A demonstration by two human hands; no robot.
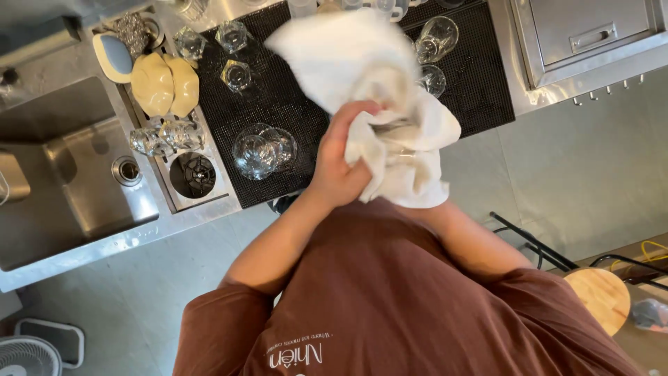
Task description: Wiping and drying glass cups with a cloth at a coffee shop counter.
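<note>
Black drying mat (278, 104) is lying right of the sink (62, 174). White cloth (390, 104) is hanging over the mat's near edge. Left hand (341, 160) is gripping the cloth; right hand is wrapped inside, state indeterminate. Upturned glasses (264, 150) are resting on the mat.

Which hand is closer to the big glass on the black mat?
Left. The left hand grips the white cloth just beside the big glass; the right arm ends under that cloth, farther away.

White cloth (362, 66) — black, perhaps dotted, mat (278, 104)
</note>
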